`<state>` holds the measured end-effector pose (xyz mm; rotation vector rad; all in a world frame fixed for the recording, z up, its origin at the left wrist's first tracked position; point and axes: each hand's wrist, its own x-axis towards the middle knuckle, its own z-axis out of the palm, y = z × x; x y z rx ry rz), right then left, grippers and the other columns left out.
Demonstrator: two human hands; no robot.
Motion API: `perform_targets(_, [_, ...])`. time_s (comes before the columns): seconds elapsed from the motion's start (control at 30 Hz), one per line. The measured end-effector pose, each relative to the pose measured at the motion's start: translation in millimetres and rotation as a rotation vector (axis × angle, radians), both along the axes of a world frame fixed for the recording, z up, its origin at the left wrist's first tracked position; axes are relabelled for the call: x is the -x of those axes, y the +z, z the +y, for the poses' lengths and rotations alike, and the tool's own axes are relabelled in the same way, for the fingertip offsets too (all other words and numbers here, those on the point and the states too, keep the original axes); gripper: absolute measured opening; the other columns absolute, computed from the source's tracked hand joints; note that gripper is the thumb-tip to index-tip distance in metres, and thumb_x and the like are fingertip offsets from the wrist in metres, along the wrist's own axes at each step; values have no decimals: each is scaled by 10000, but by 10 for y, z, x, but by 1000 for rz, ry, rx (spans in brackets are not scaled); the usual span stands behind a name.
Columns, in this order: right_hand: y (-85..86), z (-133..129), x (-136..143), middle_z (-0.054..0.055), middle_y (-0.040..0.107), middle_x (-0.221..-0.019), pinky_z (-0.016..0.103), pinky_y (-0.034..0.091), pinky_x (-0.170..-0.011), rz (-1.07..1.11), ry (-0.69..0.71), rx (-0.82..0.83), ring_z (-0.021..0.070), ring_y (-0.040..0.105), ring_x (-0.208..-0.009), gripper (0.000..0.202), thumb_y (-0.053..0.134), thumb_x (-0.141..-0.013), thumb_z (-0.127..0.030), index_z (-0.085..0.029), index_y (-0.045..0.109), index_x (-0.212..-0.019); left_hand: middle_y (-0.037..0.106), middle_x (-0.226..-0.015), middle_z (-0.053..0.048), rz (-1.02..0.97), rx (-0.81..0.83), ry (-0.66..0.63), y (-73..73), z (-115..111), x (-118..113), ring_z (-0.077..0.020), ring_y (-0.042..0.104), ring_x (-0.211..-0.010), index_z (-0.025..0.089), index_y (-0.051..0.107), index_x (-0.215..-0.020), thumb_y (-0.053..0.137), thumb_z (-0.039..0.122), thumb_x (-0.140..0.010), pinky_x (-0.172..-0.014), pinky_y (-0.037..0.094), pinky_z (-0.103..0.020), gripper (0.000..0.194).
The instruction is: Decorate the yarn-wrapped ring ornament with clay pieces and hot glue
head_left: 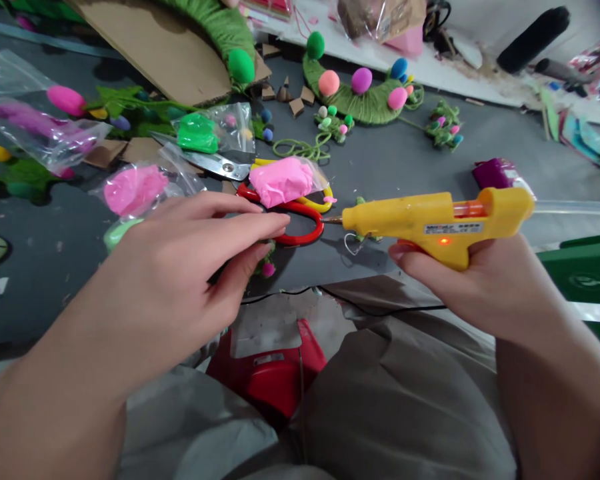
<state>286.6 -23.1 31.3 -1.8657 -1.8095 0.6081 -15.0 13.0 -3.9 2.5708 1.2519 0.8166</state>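
Observation:
My right hand (500, 287) grips a yellow hot glue gun (400, 215), its nozzle pointing left and its orange-red light lit. A clear glue stick (575, 208) sticks out of the back. My left hand (180, 260) is closed in a pinch, with a small fuzzy green piece bearing a pink ball (268, 269) at the fingertips, mostly hidden by them. Just beyond these fingers lie scissors (300, 235) with one red and one yellow handle loop. A bagged lump of pink clay (283, 180) rests on the handles. The nozzle tip appears beside the red loop.
On the grey table (410, 167) lie a green yarn-wrapped crescent (375, 110) with coloured balls, bagged green clay (199, 133), bagged pink clay (136, 190) and a purple packet (497, 175). A cardboard sheet (165, 50) is at the back. A black cord (380, 310) runs along the near edge.

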Motion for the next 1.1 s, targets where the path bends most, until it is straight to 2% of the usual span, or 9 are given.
perform_targets(0.1, [7, 2, 21, -16, 802, -770, 300, 628, -564, -2, 2, 11, 212, 748, -654, 70, 746, -818, -325, -275, 794, -810, 759, -1200, 37, 14, 19, 5, 7, -5, 2, -231, 739, -1110, 347, 732, -1235, 504, 266, -1066, -952, 579, -359, 296])
perform_targets(0.27, [19, 14, 51, -13, 800, -771, 306, 619, -562, 3, 19, 21, 214, 744, -653, 70, 743, -829, -311, -268, 784, -792, 758, -1231, -3, 28, 28, -24, 29, -6, -15, -212, 739, -1124, 283, 731, -1261, 508, 202, -1066, -954, 566, -333, 307])
perform_targets(0.37, [19, 18, 39, -14, 800, -778, 317, 624, -583, 1, 26, 22, 216, 742, -665, 63, 743, -832, -310, -276, 785, -800, 767, -1199, 9, 14, 25, -39, 46, -10, -4, -210, 729, -1146, 289, 726, -1239, 499, 209, -1070, -955, 559, -326, 293])
perform_targets(0.5, [19, 19, 28, -6, 800, -775, 312, 619, -585, -14, 28, 19, 210, 739, -662, 82, 747, -835, -332, -266, 784, -804, 752, -1262, 14, -30, 61, -44, 83, -34, 67, -205, 688, -1216, 266, 709, -1264, 557, 125, -1025, -1052, 507, -327, 316])
perform_targets(0.73, [12, 10, 22, -17, 796, -767, 296, 601, -577, -11, 24, 12, 196, 731, -655, 70, 750, -827, -320, -269, 788, -797, 700, -1330, -9, -34, 43, -101, 85, -57, 142, -219, 672, -1146, 238, 751, -1141, 608, 23, -922, -939, 496, -350, 339])
perform_targets(0.9, [1, 26, 19, -20, 792, -753, 325, 610, -573, -22, 28, 13, 208, 729, -642, 94, 744, -824, -345, -275, 786, -775, 711, -1326, -49, 15, 11, -121, 64, -25, 102, -280, 664, -1149, 231, 772, -1142, 584, 67, -946, -942, 490, -431, 318])
perform_targets(1.1, [8, 33, 22, -10, 792, -767, 339, 620, -607, -30, 20, 13, 216, 733, -660, 69, 748, -815, -332, -284, 796, -801, 723, -1308, -103, 76, 8, -141, 91, 6, 83, -353, 647, -1144, 207, 785, -1140, 525, 35, -940, -942, 477, -544, 371])
